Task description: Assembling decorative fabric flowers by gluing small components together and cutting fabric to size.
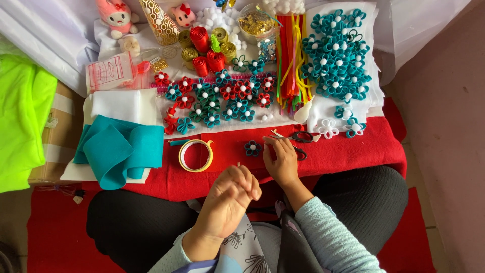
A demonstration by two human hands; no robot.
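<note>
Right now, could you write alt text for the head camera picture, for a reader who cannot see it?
A seated person's right hand rests on a red cloth beside black-handled scissors and a small teal felt flower, while the left hand is closed as if pinching something tiny. Beyond lie a tape roll, folded teal felt and many felt flowers.

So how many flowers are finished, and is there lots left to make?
Plenty look done: a big pile of teal flowers and a mixed red, teal and green bunch. In hand: the right hand rests by one dark teal flower, and the left hand pinches something tiny. Folded teal felt remains unused.
</note>
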